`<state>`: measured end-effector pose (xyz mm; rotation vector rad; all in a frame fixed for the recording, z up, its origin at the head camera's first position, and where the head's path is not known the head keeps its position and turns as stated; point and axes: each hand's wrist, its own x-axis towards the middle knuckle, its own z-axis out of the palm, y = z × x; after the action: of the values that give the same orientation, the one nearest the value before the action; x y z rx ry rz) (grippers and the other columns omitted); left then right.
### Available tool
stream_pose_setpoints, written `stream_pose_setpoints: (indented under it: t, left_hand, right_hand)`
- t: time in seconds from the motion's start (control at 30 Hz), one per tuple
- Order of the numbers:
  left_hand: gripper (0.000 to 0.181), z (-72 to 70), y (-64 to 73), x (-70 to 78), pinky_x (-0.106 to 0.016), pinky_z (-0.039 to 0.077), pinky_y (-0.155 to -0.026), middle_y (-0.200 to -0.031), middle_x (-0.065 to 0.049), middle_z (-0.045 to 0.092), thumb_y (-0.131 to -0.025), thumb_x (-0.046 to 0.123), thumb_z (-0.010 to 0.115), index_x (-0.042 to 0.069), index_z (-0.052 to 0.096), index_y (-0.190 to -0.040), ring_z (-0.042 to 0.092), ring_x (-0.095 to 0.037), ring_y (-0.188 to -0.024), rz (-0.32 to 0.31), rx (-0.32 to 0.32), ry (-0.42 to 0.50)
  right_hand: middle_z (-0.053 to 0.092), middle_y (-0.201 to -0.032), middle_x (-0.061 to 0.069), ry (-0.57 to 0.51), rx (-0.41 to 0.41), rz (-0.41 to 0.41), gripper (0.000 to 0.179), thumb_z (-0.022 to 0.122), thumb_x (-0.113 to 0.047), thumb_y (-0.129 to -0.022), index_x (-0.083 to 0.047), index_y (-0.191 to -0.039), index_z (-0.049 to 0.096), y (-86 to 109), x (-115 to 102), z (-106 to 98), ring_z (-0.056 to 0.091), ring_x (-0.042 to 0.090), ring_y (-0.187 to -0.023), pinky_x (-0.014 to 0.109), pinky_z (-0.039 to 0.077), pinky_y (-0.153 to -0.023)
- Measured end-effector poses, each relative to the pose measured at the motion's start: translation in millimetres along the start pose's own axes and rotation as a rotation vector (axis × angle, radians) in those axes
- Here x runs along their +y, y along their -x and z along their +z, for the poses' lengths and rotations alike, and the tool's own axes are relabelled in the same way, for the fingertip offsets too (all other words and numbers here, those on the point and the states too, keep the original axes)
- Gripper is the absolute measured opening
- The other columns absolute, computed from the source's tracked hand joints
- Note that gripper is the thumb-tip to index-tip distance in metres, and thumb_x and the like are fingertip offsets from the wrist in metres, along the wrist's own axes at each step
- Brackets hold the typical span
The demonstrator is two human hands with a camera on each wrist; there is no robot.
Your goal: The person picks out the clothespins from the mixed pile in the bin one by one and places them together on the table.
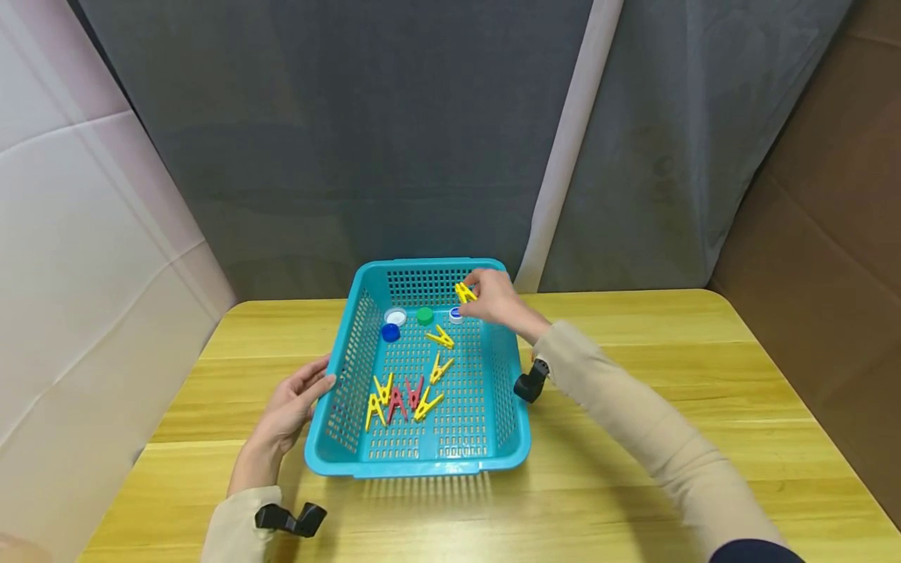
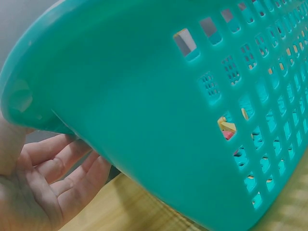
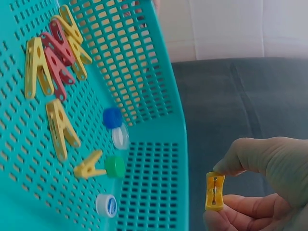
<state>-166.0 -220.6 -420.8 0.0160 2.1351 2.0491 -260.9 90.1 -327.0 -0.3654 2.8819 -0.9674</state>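
A turquoise plastic basket [image 1: 422, 469] stands on the table. My left hand [image 1: 287, 410] grips its left rim, thumb on top and fingers under the edge, as the left wrist view shows. Over the basket's far right corner my right hand [image 1: 498, 301] pinches a yellow clothespin [image 3: 214, 191] between thumb and fingers. Inside the basket lie several more yellow clothespins [image 3: 61, 129] and two red clothespins [image 1: 396, 404]. Near its far end are a blue bottle cap [image 1: 390, 333], a clear-and-white cap [image 1: 396, 317], a green cap [image 1: 425, 316] and a white cap with a blue top [image 3: 106, 206].
The wooden table [image 1: 633, 469] extends to both sides of the basket. A dark grey cloth [image 1: 338, 156] hangs behind it, with a white sheet [image 1: 91, 234] at left and a brown panel [image 1: 831, 274] at right.
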Motion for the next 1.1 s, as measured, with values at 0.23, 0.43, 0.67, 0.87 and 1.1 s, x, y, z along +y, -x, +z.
stream_pose_setpoints:
  t: [0.23,0.43,0.67,0.87,1.1]
  left_hand:
    - [0.057,0.2,-0.1,0.1,-0.025,0.055,-0.072,-0.1,0.012,0.059,-0.097,0.013,0.052,-0.008,0.025,-0.143,0.059,-0.003,-0.088,0.007,-0.005,0.008]
    - [0.058,-0.4,1.7,0.0,-0.025,0.055,-0.072,-0.101,0.013,0.059,-0.097,0.013,0.051,-0.008,0.024,-0.144,0.059,-0.002,-0.088,0.011,-0.006,0.013]
    - [0.058,-1.6,2.9,-0.5,-0.024,0.055,-0.071,-0.101,0.014,0.06,-0.097,0.012,0.051,-0.009,0.023,-0.144,0.059,-0.003,-0.088,0.016,-0.014,0.028]
    - [0.058,-1.1,2.9,0.2,-0.024,0.055,-0.071,-0.101,0.014,0.06,-0.097,0.012,0.051,-0.01,0.023,-0.143,0.059,-0.002,-0.088,0.02,-0.016,0.038]
    - [0.058,-0.4,3.2,0.3,-0.023,0.054,-0.072,-0.1,0.014,0.06,-0.097,0.012,0.052,-0.01,0.023,-0.143,0.059,-0.002,-0.088,0.014,-0.013,0.037]
  right_hand:
    - [0.052,-0.081,0.008,-0.003,0.044,0.041,0.048,0.07,-0.013,-0.079,0.003,-0.122,0.057,9.3,18,-19,0.047,0.019,-0.069,0.024,0.039,-0.053]
    - [0.055,-0.09,0.012,-0.037,0.084,0.066,0.044,0.07,-0.012,-0.079,0.004,-0.117,0.058,19.6,38,-33,0.049,0.024,-0.081,0.026,0.043,-0.062]
    - [0.057,-0.095,0.016,-0.063,0.121,0.084,0.039,0.069,-0.008,-0.08,0.006,-0.115,0.057,31.7,62,-46,0.05,0.026,-0.082,0.028,0.047,-0.066]
    - [0.055,-0.098,0.018,-0.071,0.12,0.142,0.042,0.067,-0.008,-0.08,0.008,-0.117,0.056,40.4,86,-53,0.049,0.026,-0.084,0.029,0.046,-0.07]
    - [0.053,-0.093,0.016,-0.068,0.144,0.172,0.042,0.067,-0.009,-0.081,0.009,-0.117,0.055,51.7,110,-60,0.047,0.025,-0.08,0.027,0.044,-0.066]
